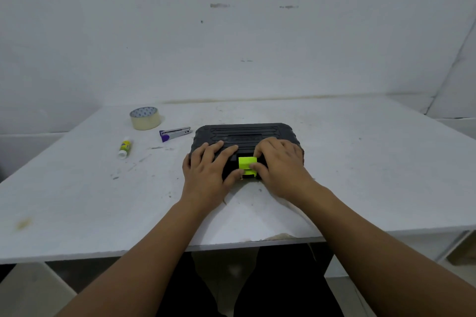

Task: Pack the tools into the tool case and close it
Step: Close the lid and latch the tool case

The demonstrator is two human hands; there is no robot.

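Observation:
A black ribbed tool case lies flat with its lid down in the middle of the white table. A lime-green latch sits at the middle of its near edge. My left hand rests on the lid's left front corner, fingers spread over the top, thumb at the front wall beside the latch. My right hand covers the right front part, its thumb pressing on the latch. The case's contents are hidden.
On the table to the left of the case lie a purple and silver stapler, a roll of tape and a small yellow glue stick. A white wall stands behind the table. The table's near edge is chipped.

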